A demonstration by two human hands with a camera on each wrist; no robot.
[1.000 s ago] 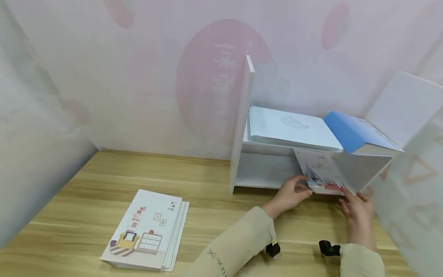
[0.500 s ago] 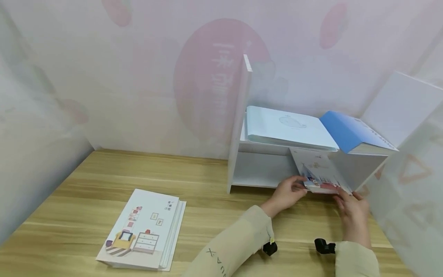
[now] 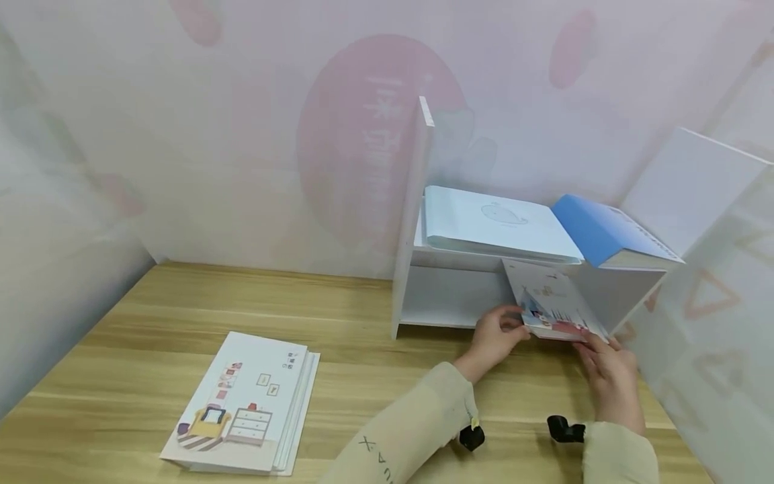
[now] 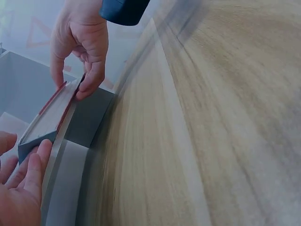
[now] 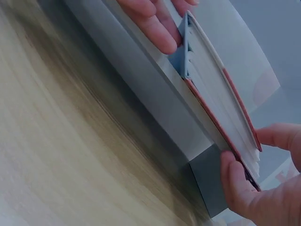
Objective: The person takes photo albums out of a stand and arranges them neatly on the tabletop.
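A book with a pale, red-bottomed cover [image 3: 547, 299] lies tilted in the lower compartment of the white shelf [image 3: 447, 296], its near end at the front edge. My left hand [image 3: 497, 339] holds the book's left near corner; in the left wrist view the left fingers [image 4: 43, 153] touch its blue-grey spine. My right hand [image 3: 611, 376] pinches the right near corner; in the right wrist view the thumb and fingers of the right hand [image 5: 263, 188] lie on either side of the book's red-edged covers [image 5: 221, 103].
On the upper shelf lie a pale book with a whale drawing [image 3: 502, 222] and a blue book [image 3: 611, 232]. Another white book, with an armchair and dresser drawing [image 3: 242, 403], lies on the wooden table [image 3: 345, 302] at the left.
The head view has shifted slightly, so everything appears a little further left. Both hands remain on the book, with little visible movement of it relative to the shelf.
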